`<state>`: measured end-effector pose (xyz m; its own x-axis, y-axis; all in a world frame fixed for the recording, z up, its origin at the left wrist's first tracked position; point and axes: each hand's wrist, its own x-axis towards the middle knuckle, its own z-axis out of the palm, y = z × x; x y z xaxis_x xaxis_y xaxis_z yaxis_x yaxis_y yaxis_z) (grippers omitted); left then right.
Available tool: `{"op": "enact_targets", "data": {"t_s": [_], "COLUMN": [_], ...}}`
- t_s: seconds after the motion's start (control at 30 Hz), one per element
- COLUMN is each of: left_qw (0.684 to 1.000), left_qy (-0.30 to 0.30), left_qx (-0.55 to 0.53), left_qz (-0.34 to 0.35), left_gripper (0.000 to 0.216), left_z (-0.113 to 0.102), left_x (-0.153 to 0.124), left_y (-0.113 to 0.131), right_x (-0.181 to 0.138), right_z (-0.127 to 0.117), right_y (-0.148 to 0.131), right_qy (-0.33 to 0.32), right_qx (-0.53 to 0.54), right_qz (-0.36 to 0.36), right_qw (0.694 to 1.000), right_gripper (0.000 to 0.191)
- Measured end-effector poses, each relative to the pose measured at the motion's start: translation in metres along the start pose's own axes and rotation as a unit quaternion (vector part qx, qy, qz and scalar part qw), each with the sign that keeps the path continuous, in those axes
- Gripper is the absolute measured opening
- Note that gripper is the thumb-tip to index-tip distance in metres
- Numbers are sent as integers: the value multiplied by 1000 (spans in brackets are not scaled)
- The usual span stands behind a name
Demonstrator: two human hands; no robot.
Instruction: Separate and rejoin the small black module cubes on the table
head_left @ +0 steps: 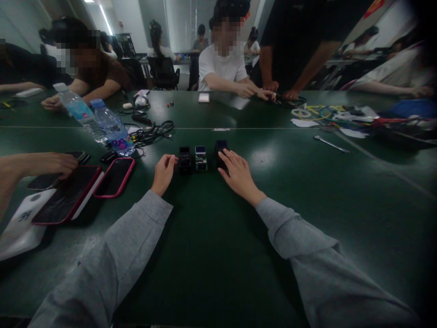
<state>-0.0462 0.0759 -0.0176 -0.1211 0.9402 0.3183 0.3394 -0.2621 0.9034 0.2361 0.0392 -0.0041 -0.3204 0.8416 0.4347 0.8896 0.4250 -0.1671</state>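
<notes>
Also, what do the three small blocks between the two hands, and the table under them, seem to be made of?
The left block, touched by the left hand, and the right block, under the right hand, look like matte black plastic: dark, no shine. The middle block shows pale parts, perhaps a bare circuit board; too small to tell. The table seems a smooth green coated top: lamps reflect on it.

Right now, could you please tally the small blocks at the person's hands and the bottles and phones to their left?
Small blocks: 3 (black block, pale-topped block, black block)
Water bottles: 2 ()
Pink-cased phones: 2 ()
Total: 7
</notes>
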Motion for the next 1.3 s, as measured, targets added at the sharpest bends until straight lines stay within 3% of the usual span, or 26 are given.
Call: {"op": "enact_targets", "data": {"t_s": [0.23,0.37,0.67,0.87,1.3], "left_qw": [1000,1000,999,999,999], "left_qy": [-5,-18,-27,-33,-30], "left_qx": [-3,4,7,16,15], "left_qz": [7,11,22,29,24], "left_gripper": [24,24,26,27,27], "left_z": [1,0,1,1,1], "left_x": [1,1,0,-1,1], "left_y": [-1,-1,-1,0,0], "right_x": [0,0,-3,-4,-2], "right_z": [-6,-10,-11,-12,-11], "right_y": [-7,-12,-24,-35,-32], "right_qy": [5,-21,-50,-77,-59], "right_qx": [11,18,44,70,119], "right_qz": [-27,-88,-98,-143,-125], "right_qw": [1000,996,993,984,983], "right_gripper": [57,53,54,55,45]}}
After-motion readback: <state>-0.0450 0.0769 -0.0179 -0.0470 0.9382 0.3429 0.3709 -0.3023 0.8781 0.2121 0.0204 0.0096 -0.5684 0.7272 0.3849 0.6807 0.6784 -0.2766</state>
